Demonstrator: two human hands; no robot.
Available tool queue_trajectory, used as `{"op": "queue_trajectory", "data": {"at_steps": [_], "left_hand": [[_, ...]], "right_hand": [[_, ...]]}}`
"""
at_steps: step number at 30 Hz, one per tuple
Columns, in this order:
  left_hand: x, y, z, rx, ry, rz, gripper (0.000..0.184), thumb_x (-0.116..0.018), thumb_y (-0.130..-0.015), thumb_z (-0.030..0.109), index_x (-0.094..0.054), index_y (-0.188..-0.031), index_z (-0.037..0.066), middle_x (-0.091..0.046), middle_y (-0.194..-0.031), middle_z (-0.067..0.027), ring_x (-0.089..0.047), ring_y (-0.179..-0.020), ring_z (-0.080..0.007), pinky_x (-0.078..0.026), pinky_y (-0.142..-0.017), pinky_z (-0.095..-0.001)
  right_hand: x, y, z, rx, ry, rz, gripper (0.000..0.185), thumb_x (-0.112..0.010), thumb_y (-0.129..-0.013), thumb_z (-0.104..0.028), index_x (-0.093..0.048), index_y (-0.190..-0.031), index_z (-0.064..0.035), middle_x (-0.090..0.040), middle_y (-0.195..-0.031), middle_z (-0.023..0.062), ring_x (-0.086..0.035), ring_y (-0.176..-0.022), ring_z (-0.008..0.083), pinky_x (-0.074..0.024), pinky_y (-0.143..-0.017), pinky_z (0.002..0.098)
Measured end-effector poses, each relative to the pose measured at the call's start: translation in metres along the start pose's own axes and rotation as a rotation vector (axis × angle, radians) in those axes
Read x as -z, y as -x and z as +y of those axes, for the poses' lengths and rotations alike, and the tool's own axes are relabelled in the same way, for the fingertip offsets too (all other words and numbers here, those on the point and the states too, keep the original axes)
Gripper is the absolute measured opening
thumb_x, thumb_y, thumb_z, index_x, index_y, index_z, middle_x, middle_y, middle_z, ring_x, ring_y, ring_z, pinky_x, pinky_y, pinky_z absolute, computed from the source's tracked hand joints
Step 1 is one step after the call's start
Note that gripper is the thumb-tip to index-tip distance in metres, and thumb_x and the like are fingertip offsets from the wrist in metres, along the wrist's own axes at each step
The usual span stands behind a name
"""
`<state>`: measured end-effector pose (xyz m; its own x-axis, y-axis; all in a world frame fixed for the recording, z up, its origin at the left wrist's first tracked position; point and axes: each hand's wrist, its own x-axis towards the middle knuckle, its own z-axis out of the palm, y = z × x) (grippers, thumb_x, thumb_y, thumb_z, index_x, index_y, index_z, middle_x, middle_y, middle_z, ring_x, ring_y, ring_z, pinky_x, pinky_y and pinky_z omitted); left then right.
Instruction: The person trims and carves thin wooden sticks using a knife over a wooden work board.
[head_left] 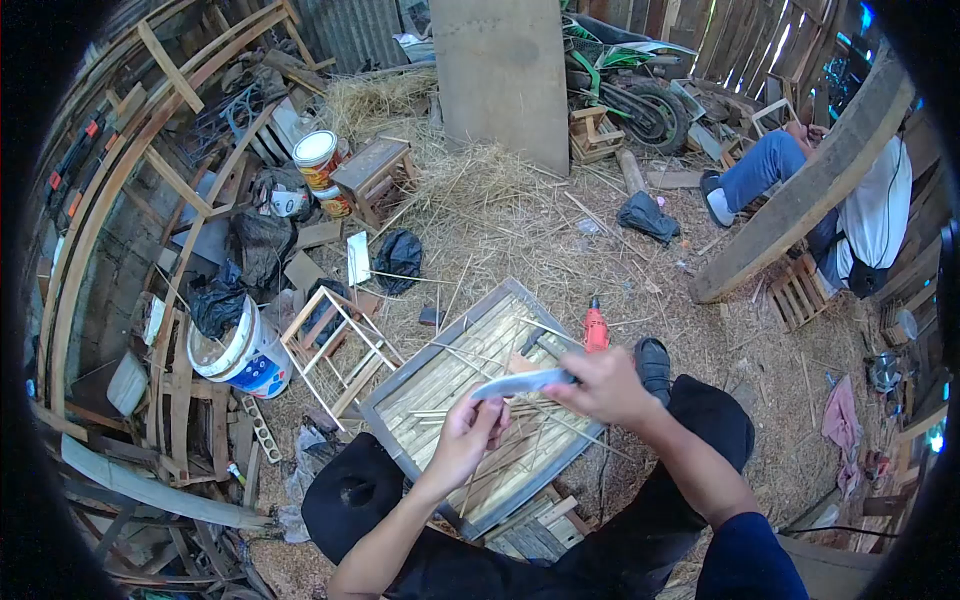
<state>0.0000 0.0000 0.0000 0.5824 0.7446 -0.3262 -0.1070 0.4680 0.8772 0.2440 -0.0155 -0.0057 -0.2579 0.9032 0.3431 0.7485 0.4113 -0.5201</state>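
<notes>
My right hand (608, 385) is closed around the handle of a knife (522, 383), whose broad pale blade points left. At the blade's tip end, my left hand (470, 432) is closed with thumb and fingers together; whatever lies between them is too small to make out. Both hands are above a framed slatted panel (425, 398) that rests between my knees. Thin wooden strips (458, 348) lie scattered over the panel. A dark tool head (530, 345), perhaps a hammer, shows just beyond the blade.
Past the panel stands a red power drill (596, 328). To the left are a small wooden frame (340, 350) and a white bucket (245, 350). A seated person (765, 170) is behind a leaning post (800, 190). Straw (480, 200) covers the ground.
</notes>
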Motion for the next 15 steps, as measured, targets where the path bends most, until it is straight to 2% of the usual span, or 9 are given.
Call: {"op": "queue_trajectory", "data": {"at_steps": [2,5,6,9,12,15], "left_hand": [[-0.007,-0.002,-0.003,-0.038,-0.042,0.02,0.019,-0.05,-0.104,0.017,-0.051,-0.12,0.009,-0.048,-0.079,0.0033,-0.04,-0.064,-0.0027,-0.033,-0.055,-0.0182],[-0.01,-0.012,-0.007,0.028,-0.002,0.024,0.018,-0.048,-0.104,0.016,-0.051,-0.12,0.009,-0.046,-0.077,0.0036,-0.039,-0.064,-0.003,-0.033,-0.055,-0.0194],[-0.016,-0.012,-0.008,0.005,-0.045,0.025,0.017,-0.048,-0.104,0.018,-0.052,-0.118,0.009,-0.045,-0.076,0.0035,-0.038,-0.063,-0.0032,-0.031,-0.054,-0.02],[-0.022,-0.013,-0.006,-0.057,-0.172,0.032,0.019,-0.048,-0.104,0.023,-0.051,-0.114,0.008,-0.043,-0.073,0.0037,-0.035,-0.059,-0.0035,-0.028,-0.051,-0.0212],[-0.023,-0.014,-0.005,-0.079,-0.208,0.022,0.02,-0.048,-0.105,0.024,-0.051,-0.114,0.007,-0.04,-0.072,0.0044,-0.033,-0.057,-0.0035,-0.027,-0.049,-0.0211],[-0.022,-0.011,-0.002,-0.078,-0.182,-0.034,0.023,-0.048,-0.105,0.026,-0.051,-0.117,0.007,-0.039,-0.072,0.005,-0.031,-0.056,-0.0033,-0.025,-0.048,-0.0207]], "right_hand": [[-0.003,-0.005,-0.017,0.009,-0.018,-0.062,0.038,-0.066,-0.089,-0.046,-0.06,-0.086,-0.0082,-0.06,-0.057,0.0113,-0.064,-0.051,0.0272,-0.046,-0.047,0.0391],[-0.012,-0.016,-0.018,0.039,-0.091,-0.017,0.042,-0.066,-0.088,-0.047,-0.056,-0.079,-0.0077,-0.059,-0.055,0.0119,-0.063,-0.051,0.0311,-0.0458,-0.047,0.0412],[-0.013,-0.015,-0.017,0.035,-0.097,-0.031,0.041,-0.066,-0.088,-0.048,-0.058,-0.082,-0.0078,-0.057,-0.054,0.0127,-0.061,-0.05,0.0332,-0.0458,-0.048,0.0427],[-0.011,-0.018,-0.018,0.072,-0.098,-0.036,0.042,-0.066,-0.088,-0.049,-0.058,-0.079,-0.0082,-0.056,-0.053,0.013,-0.062,-0.05,0.0329,-0.046,-0.048,0.0431],[-0.002,-0.019,-0.016,0.02,-0.045,-0.053,0.042,-0.065,-0.089,-0.047,-0.058,-0.075,-0.0084,-0.055,-0.054,0.014,-0.06,-0.049,0.0327,-0.0458,-0.048,0.0432],[0.016,-0.019,-0.001,-0.061,0.023,0.14,0.043,-0.064,-0.091,-0.046,-0.058,-0.073,-0.0075,-0.055,-0.054,0.0149,-0.059,-0.049,0.0328,-0.0449,-0.048,0.0424]]}}
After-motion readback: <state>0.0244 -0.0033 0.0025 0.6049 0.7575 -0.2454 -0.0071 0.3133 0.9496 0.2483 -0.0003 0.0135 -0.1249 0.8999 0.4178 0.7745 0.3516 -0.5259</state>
